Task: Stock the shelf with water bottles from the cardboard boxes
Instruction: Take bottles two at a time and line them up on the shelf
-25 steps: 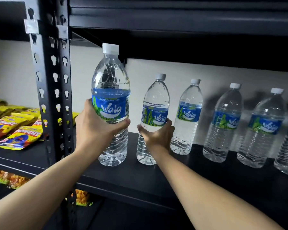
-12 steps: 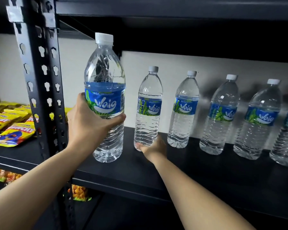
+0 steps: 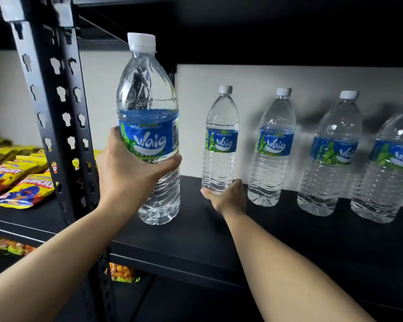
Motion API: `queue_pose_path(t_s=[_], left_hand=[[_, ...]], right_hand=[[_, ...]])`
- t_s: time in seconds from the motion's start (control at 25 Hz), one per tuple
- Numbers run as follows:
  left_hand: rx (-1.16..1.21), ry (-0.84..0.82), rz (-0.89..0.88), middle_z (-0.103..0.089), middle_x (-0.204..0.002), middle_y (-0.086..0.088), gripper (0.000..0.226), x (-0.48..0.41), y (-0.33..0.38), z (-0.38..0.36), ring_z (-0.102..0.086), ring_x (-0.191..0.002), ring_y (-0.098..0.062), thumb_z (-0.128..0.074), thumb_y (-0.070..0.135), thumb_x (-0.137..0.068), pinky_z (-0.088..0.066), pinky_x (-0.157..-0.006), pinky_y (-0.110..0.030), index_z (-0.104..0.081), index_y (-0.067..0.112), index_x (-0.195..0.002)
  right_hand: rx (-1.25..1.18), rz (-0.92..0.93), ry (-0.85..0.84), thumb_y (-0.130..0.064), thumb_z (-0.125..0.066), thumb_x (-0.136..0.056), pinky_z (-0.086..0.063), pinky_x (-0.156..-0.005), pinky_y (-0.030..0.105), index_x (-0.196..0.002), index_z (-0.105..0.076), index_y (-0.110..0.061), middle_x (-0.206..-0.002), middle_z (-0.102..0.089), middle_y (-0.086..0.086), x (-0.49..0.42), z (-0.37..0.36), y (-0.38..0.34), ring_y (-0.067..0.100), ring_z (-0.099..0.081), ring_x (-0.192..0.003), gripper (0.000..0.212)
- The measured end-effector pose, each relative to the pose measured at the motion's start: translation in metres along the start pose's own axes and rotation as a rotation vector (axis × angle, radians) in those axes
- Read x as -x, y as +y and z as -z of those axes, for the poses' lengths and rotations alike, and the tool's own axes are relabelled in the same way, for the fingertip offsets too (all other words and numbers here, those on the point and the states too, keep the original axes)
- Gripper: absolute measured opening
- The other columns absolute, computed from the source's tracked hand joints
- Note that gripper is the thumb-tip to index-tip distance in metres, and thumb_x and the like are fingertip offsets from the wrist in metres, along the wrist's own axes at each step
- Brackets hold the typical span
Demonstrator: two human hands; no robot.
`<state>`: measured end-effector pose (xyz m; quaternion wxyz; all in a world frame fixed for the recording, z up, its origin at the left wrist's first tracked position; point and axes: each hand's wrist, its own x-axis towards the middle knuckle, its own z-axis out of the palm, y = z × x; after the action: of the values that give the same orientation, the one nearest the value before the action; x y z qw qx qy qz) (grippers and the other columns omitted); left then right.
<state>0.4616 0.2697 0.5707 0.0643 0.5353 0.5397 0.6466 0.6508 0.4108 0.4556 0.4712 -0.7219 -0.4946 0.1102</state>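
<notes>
My left hand (image 3: 128,177) grips a clear water bottle (image 3: 149,126) with a white cap and a blue Waig label, upright near the front left of the black shelf (image 3: 207,231). Its base looks just above or at the shelf surface. My right hand (image 3: 226,196) holds the base of a second bottle (image 3: 220,140) standing deep on the shelf near the white back wall. To its right several more bottles stand in a row, the nearest one (image 3: 273,147) close beside my right hand. No cardboard box is in view.
A black perforated upright post (image 3: 56,108) stands just left of my left hand. Yellow snack packets (image 3: 16,182) lie on the neighbouring shelf to the left. More snack packs (image 3: 121,273) sit on the level below. Another shelf board (image 3: 242,24) hangs overhead.
My right hand has slid from the label down to the base of the second bottle and pushed it back toward the wall. The left hand has kept its bottle in about the same spot.
</notes>
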Motion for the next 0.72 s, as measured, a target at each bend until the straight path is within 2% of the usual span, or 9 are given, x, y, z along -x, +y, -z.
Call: queue_pose_path(t_s=[0.24,0.4,0.48,0.56,0.6,0.64,0.72], left_hand=[[-0.013,-0.012,-0.012,-0.050,-0.083,0.024,0.074,0.000,-0.004,0.001,-0.043,-0.077,0.000,-0.093,0.043,-0.053,-0.036,-0.078,-0.021,-0.052,0.023,-0.110],[-0.016,-0.013,-0.023,-0.048,-0.084,0.025,0.072,-0.002,-0.006,0.005,-0.040,-0.089,-0.005,-0.093,0.044,-0.053,-0.036,-0.079,-0.022,-0.050,0.024,-0.109],[-0.003,-0.013,-0.022,-0.050,-0.085,0.022,0.072,-0.004,-0.007,0.003,-0.042,-0.089,-0.003,-0.093,0.044,-0.053,-0.036,-0.078,-0.022,-0.051,0.024,-0.109],[-0.007,-0.027,-0.016,-0.054,-0.087,0.018,0.073,-0.007,-0.009,-0.003,-0.039,-0.085,0.005,-0.092,0.044,-0.053,-0.036,-0.077,-0.022,-0.050,0.023,-0.109],[-0.011,-0.033,-0.014,-0.057,-0.089,0.015,0.073,-0.007,-0.011,-0.007,-0.042,-0.086,0.004,-0.092,0.045,-0.053,-0.038,-0.076,-0.023,-0.050,0.024,-0.109],[-0.014,-0.039,-0.016,-0.060,-0.093,0.012,0.074,-0.009,-0.013,-0.012,-0.049,-0.092,-0.001,-0.092,0.046,-0.052,-0.041,-0.077,-0.025,-0.050,0.024,-0.109],[-0.036,-0.050,-0.019,-0.063,-0.097,0.008,0.075,-0.013,-0.017,-0.025,-0.057,-0.098,-0.014,-0.091,0.048,-0.051,-0.046,-0.079,-0.028,-0.049,0.024,-0.108]], right_hand=[[0.070,-0.007,0.001,-0.068,-0.082,-0.056,-0.046,-0.098,0.038,-0.116,-0.047,-0.006,-0.121,-0.057,0.010,-0.001,0.003,-0.003,0.030,-0.055,-0.116,0.093],[-0.016,-0.005,-0.235,-0.064,-0.082,-0.054,-0.046,-0.103,0.034,-0.124,-0.054,-0.004,-0.124,-0.061,0.004,-0.009,0.011,0.005,0.020,-0.058,-0.118,0.097],[0.066,0.017,-0.394,-0.063,-0.077,-0.056,-0.044,-0.107,0.032,-0.132,-0.052,-0.011,-0.138,-0.058,0.002,0.000,0.030,0.011,0.016,-0.058,-0.122,0.096],[0.352,0.083,-0.616,-0.062,-0.062,-0.081,-0.027,-0.118,0.034,-0.152,-0.033,-0.012,-0.161,-0.026,0.002,0.024,0.056,0.014,0.022,-0.034,-0.144,0.092],[0.489,0.138,-0.650,-0.063,-0.049,-0.091,-0.017,-0.121,0.036,-0.156,-0.022,-0.012,-0.165,-0.011,0.002,0.032,0.063,0.019,0.023,-0.018,-0.150,0.087],[0.567,0.191,-0.630,-0.063,-0.037,-0.096,-0.010,-0.122,0.037,-0.158,-0.016,-0.012,-0.166,-0.004,0.003,0.039,0.068,0.026,0.021,-0.008,-0.152,0.083],[0.585,0.276,-0.548,-0.062,-0.026,-0.098,-0.006,-0.123,0.038,-0.158,-0.015,-0.012,-0.166,-0.006,0.003,0.052,0.073,0.032,0.017,-0.004,-0.152,0.079]])
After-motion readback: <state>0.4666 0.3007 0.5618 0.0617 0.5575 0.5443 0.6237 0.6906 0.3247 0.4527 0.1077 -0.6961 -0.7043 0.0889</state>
